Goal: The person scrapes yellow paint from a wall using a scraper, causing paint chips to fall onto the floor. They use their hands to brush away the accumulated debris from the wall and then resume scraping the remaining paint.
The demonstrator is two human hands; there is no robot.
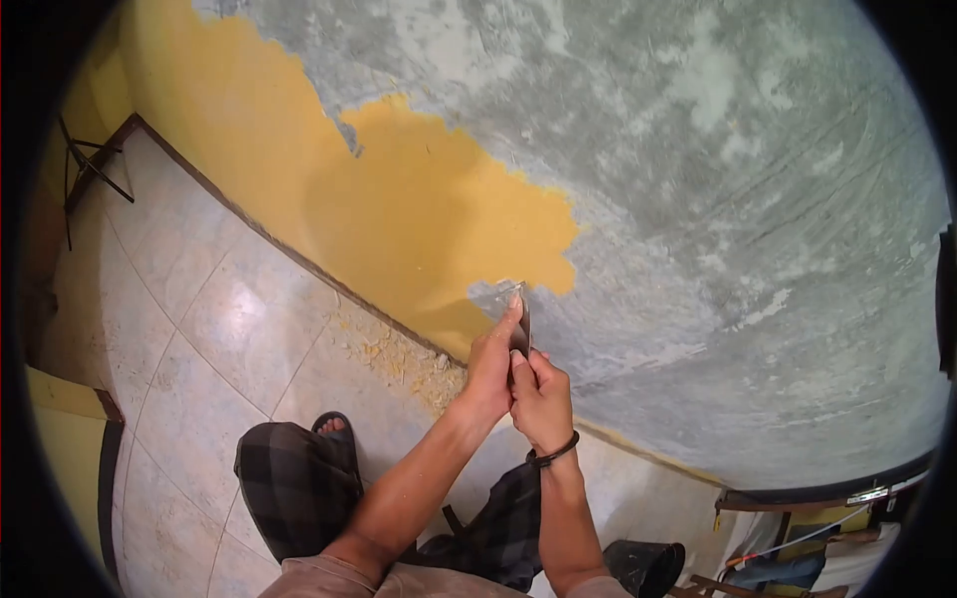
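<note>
Both of my hands are together on a scraper [522,329], its metal blade set against the wall where yellow paint [419,199] meets bare grey plaster [718,249]. My left hand [488,367] is closed around the tool, with a finger stretched along the blade towards its tip. Just below, my right hand [543,401] is wrapped round the lower end, and the handle is mostly hidden in the fingers. A black band [554,450] circles my right wrist. The paint has a ragged edge, with a small grey patch beside the blade tip.
Paint flakes [399,361] lie along the wall's foot on the tiled floor [219,329]. A black bucket-like container [646,566] stands by my right side. At the lower right is a wooden rack [773,503] with cloths. Thin dark legs of a stand [100,159] show at left.
</note>
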